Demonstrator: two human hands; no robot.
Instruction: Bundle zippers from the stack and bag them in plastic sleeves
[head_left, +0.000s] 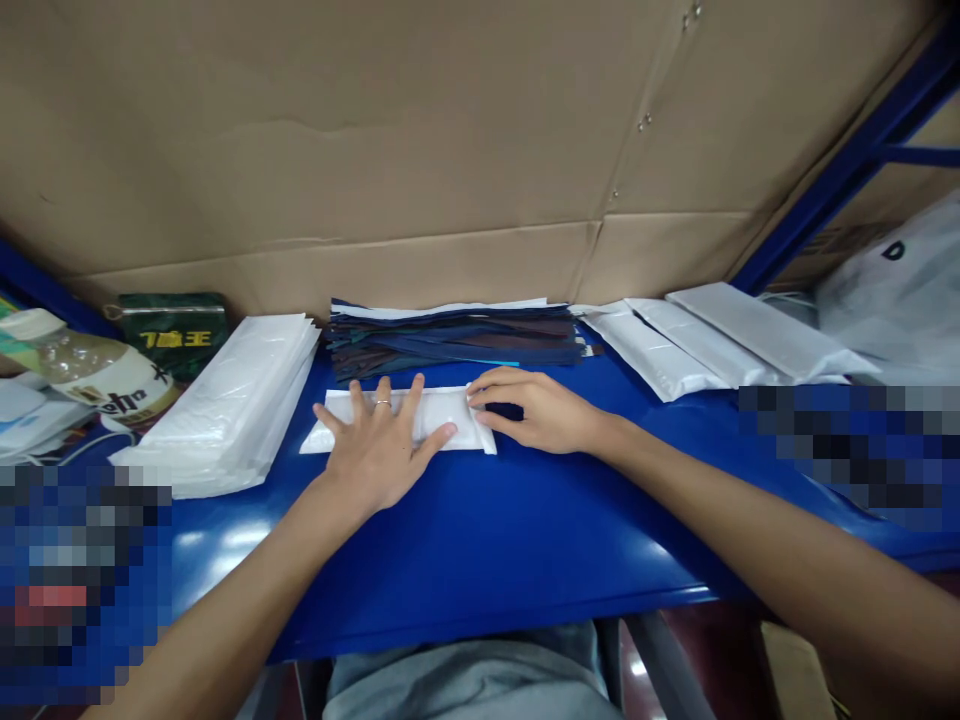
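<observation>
A white plastic packet (442, 408) lies lengthwise on the blue table (480, 540) in front of me. My left hand (379, 450), with a ring on one finger, presses down on it with fingers spread. At the packet's right end, my right hand (529, 405) pinches the edge between thumb and fingers. Just behind the packet lies a bundle of dark strips (457, 335), perhaps zippers, in navy and brown. The packet's contents do not show clearly.
A stack of flat white bags (232, 400) lies to the left, beside a bottle (82, 365) and a dark green pouch (174, 335). Several filled white packets (675, 350) lie at the back right. Cardboard (390, 150) walls the back; a translucent bag (896, 285) bulges at the right.
</observation>
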